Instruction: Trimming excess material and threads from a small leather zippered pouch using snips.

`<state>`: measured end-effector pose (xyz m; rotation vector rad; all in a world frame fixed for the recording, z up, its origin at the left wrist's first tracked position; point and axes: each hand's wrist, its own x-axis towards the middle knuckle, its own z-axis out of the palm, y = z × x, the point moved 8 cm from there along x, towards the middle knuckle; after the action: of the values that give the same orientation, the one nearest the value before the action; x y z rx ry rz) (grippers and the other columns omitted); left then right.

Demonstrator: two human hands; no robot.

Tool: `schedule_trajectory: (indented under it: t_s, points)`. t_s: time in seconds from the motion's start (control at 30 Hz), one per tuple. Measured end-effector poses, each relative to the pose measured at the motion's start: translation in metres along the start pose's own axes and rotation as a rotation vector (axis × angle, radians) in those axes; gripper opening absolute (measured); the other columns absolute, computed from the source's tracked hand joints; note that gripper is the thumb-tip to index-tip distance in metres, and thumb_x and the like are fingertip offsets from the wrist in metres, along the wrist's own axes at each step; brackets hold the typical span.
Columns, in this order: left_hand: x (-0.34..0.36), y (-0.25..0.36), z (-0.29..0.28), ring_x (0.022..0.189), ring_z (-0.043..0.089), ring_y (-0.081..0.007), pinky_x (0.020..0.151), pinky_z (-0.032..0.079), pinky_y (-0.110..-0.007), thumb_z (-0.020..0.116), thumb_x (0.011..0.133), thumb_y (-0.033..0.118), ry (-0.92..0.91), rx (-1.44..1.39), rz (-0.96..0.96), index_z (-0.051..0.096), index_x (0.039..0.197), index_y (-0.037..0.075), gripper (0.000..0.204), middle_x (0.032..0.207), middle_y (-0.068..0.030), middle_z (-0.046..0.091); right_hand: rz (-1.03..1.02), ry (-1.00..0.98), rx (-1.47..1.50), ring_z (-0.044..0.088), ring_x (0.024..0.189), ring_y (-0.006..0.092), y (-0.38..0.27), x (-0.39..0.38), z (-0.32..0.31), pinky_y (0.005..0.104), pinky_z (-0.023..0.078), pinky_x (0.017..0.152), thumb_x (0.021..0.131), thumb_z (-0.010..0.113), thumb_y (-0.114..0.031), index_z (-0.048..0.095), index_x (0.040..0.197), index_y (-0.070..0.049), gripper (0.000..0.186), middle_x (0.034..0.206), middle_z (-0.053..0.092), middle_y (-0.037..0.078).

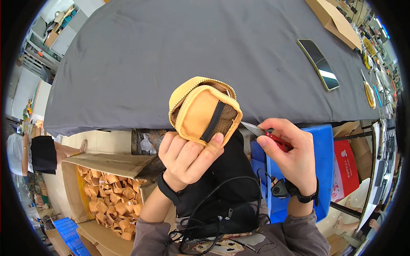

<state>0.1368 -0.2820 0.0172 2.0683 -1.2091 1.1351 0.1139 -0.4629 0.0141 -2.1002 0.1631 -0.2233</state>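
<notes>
Pouch [197, 112], yellow, unzipped, held in left hand [187, 157], red-handled snips [255, 129] held in right hand [295, 154]

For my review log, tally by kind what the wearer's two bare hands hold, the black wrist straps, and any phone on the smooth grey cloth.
Yellow zipped pouch with dark mesh pocket, left hand: 1
Red-handled pointed metal tool, right hand: 1
Black wrist straps, one per wrist: 2
Flat rectangular dark-screened phone, on grey cloth: 1
Total: 5

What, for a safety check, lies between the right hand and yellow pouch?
The blade of the red-handled snips, in the head view; pouch contact is unclear.
</notes>
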Motion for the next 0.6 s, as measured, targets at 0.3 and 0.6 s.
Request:
schedule_trajectory:
  t_s: [0.3,0.6]
  points:
    - [0.004,0.006,0.002,0.061,0.048,-0.0130,0.054,0.039,-0.028,0.074,0.071,0.017,-0.027,0.036,0.040,0.070,0.092,0.015,0.022,0.068,0.0053,0.048,-0.100,-0.001,-0.147,0.061,0.057,0.0173,-0.010,0.000,-0.002,0.0256,0.048,0.055,0.077,0.075,-0.015,0.064,0.096,-0.005,0.024,0.074,0.065,0.007]
    - [0.005,0.008,0.003,0.059,0.047,-0.0113,0.053,0.038,-0.026,0.073,0.072,0.013,-0.016,0.042,0.055,0.070,0.089,0.015,0.017,0.065,0.0062,0.047,-0.124,-0.013,-0.189,0.063,0.059,0.0200,-0.012,0.003,-0.003,0.0270,0.048,0.054,0.078,0.075,-0.018,0.065,0.095,-0.006,0.023,0.074,0.066,0.008]
